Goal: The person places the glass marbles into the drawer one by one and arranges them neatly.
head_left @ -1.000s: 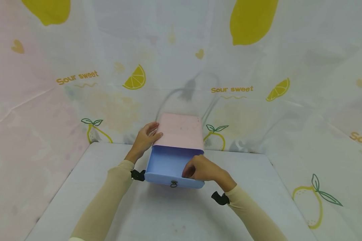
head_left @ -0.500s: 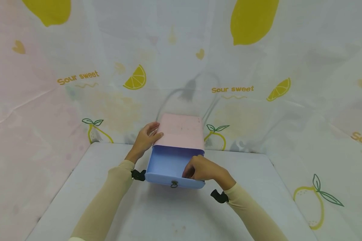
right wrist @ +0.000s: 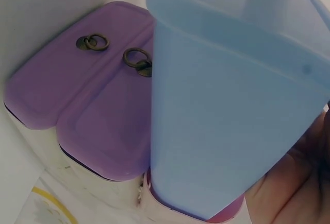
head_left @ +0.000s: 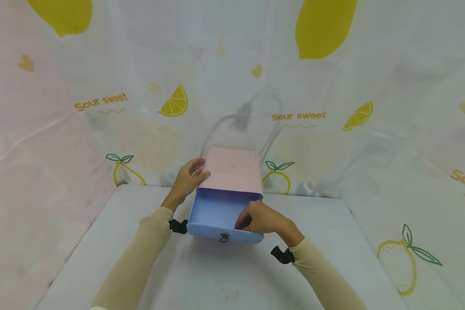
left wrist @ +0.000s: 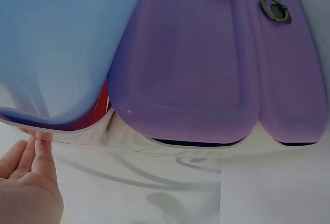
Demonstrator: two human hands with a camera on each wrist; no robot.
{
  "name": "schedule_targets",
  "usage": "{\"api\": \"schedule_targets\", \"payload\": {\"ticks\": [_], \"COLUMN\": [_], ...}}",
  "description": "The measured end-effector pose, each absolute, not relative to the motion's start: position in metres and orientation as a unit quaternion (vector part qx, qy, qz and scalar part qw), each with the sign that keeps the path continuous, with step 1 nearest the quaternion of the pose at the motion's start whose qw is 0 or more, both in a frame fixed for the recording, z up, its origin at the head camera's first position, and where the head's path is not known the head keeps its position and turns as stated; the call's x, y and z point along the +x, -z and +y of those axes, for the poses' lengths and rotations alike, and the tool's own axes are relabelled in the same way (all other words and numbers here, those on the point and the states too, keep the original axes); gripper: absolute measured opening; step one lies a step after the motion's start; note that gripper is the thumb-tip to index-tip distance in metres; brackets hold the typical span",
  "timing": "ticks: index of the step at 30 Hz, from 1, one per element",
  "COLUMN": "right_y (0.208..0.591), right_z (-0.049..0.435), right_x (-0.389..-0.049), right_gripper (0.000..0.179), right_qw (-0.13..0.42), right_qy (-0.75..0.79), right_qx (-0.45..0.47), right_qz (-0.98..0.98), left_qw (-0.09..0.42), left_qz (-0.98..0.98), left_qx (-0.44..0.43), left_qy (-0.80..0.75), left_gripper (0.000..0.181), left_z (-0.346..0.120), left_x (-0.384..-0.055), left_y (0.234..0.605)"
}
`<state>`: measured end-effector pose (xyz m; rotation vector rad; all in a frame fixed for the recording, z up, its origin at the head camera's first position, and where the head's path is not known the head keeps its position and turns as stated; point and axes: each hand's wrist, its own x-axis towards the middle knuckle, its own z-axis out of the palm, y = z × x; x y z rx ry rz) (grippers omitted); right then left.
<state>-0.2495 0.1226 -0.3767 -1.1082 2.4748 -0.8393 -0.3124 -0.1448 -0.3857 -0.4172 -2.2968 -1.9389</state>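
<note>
A small drawer cabinet with a pale pink top (head_left: 232,170) stands near the back of the table. Its light blue top drawer (head_left: 211,211) is pulled out toward me, with a ring pull (head_left: 224,237) on the front. My left hand (head_left: 184,181) rests against the cabinet's left side, thumb at the top edge; in the left wrist view its fingers (left wrist: 44,159) look fairly straight. Over the drawer's right front corner, my right hand (head_left: 261,217) reaches inside with bent fingers. The drawer front hides its fingertips, so whether they hold anything cannot be seen.
Beneath the blue drawer, purple drawers (left wrist: 185,59) with ring pulls are closed. The white table (head_left: 306,241) extends on both sides of the cabinet. A lemon-printed cloth (head_left: 224,56) hangs close behind it. Black wrist mounts (head_left: 283,255) sit by both sleeves.
</note>
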Motion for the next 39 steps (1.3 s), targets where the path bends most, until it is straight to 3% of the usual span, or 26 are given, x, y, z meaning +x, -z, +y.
{"api": "schedule_targets", "payload": {"ticks": [8,19,28,39], "right_y": [0.383,0.393,0.392,0.374], "right_z": [0.123,0.128,0.139,0.152], "right_x": [-0.25,-0.251,-0.255,-0.247], "right_gripper": [0.009,0.01,0.021,0.016], "right_qw": [0.066,-0.037,-0.151,-0.215], "right_qy": [0.325,0.446,0.555,0.567], "right_qx": [-0.38,-0.278,-0.242,-0.225], "right_qz": [0.863,0.85,0.781,0.763], "left_qw": [0.055,0.056,0.057,0.063], "left_qz": [-0.758,-0.753,-0.757,-0.753], "left_qx": [-0.132,-0.134,-0.137,-0.131], "left_qy": [0.636,0.641,0.637,0.641], "left_gripper": [0.066,0.065,0.065,0.068], "left_z": [-0.146,-0.146,-0.145,-0.15], "left_x": [-0.312,-0.312,-0.311,-0.336], "left_y": [0.388,0.386,0.385,0.412]}}
